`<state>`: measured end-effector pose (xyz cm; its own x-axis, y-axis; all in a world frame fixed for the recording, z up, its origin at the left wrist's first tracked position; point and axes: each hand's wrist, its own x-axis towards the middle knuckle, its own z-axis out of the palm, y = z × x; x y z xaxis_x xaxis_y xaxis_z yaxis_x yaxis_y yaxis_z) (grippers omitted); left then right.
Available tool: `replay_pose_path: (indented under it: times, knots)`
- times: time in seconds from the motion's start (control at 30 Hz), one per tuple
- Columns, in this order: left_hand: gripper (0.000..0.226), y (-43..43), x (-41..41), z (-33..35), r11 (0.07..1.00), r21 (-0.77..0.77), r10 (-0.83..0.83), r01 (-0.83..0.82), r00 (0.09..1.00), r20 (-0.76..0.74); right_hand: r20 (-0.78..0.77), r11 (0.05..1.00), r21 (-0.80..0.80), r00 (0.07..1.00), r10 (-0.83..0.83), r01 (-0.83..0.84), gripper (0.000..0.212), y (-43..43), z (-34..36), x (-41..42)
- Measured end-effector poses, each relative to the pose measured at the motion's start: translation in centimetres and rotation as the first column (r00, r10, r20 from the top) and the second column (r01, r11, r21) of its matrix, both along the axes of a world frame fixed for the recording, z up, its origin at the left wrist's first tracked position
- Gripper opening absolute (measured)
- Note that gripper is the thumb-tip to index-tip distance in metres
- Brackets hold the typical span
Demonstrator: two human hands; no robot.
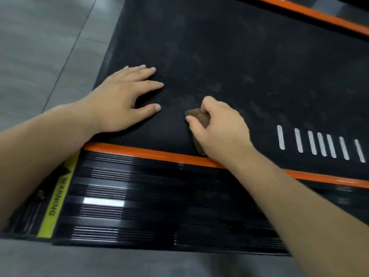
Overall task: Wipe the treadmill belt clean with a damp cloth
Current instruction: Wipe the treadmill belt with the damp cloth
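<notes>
The brown cloth [196, 115] is wadded in the right hand [217, 124], fingers and thumb curled round it, by the near edge of the treadmill belt [239, 56]. The left hand [123, 96] lies flat, fingers spread, towards the belt's near left corner. The cloth looks soft and light. Held bunched under the palm, it should drag on the dusty belt rather than slip.
</notes>
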<state>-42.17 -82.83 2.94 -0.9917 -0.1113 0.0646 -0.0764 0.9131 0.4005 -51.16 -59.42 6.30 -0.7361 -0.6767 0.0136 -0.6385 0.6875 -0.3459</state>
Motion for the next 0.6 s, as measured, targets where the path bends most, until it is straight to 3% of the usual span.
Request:
replay_pose_path:
  times: [0.1,0.2,0.23,0.33,0.4,0.47,0.57,0.6]
  knots:
    - [0.08,-1.0,0.4,0.0,1.0,-0.013,0.013,-0.013,1.0,0.001,-0.081,0.999,0.039,0.996,-0.023,0.026,0.031,0.1,0.3,-3.9]
    - [0.082,-2.1,0.6,0.1,0.998,-0.057,-0.023,0.024,0.999,0.028,-0.093,0.968,0.019,0.964,-0.248,0.251,0.029,-1.5,0.6,-6.6]
    - [0.082,-2.5,0.7,0.0,0.998,-0.053,-0.023,0.024,0.999,0.032,-0.1,0.974,0.015,0.969,-0.225,0.227,0.029,-2.2,0.4,-5.8]
    - [0.079,-3.1,1.1,-0.3,1.0,-0.022,-0.016,0.017,1.0,0.02,-0.02,0.995,-0.027,0.995,0.094,-0.095,0.03,-2.4,-0.1,0.3]
    - [0.078,-3.2,1.2,-0.4,1.0,0.012,-0.008,0.008,1.0,0.01,0.051,0.978,-0.027,0.977,0.207,-0.205,0.032,-1.8,0.4,1.2]
    - [0.077,-3.4,1.5,-0.3,0.998,0.064,0.015,-0.016,1.0,0.013,-0.03,0.988,0.019,0.988,0.151,-0.151,0.032,-2.3,0.5,-1.6]
    - [0.074,-3.6,2.1,-0.2,0.986,0.149,0.062,-0.069,0.997,0.053,-0.079,0.997,0.008,0.994,-0.078,0.079,0.031,-3.0,0.6,-4.4]
    - [0.071,-3.5,2.2,-0.2,0.981,0.172,0.076,-0.086,0.995,0.065,-0.09,0.998,0.007,0.994,-0.063,0.064,0.031,-3.1,0.3,-3.7]
